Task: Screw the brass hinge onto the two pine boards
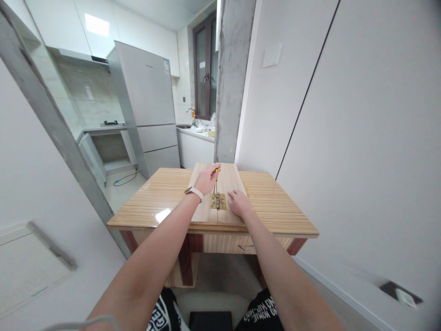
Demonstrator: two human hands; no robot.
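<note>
My left hand (208,178), with a watch on its wrist, is closed around the yellow and black handle of a screwdriver (217,170). The thin shaft points down, its tip at the left leaf of a brass hinge (218,201). That hinge lies unfolded across the seam between two pale wooden boards (201,214), one leaf on each. Just right of it, my right hand (240,202) rests on the right board, fingers loosely bent and touching the wood, with nothing seen in them. Small screw details in the hinge are too small to make out.
Beneath the boards is a striped wooden table (272,202) with a drawer (241,244). White wall panels (361,138) stand close on the right. Beyond the table are a fridge (151,92), a sink counter (196,135) and a grey pillar (234,82).
</note>
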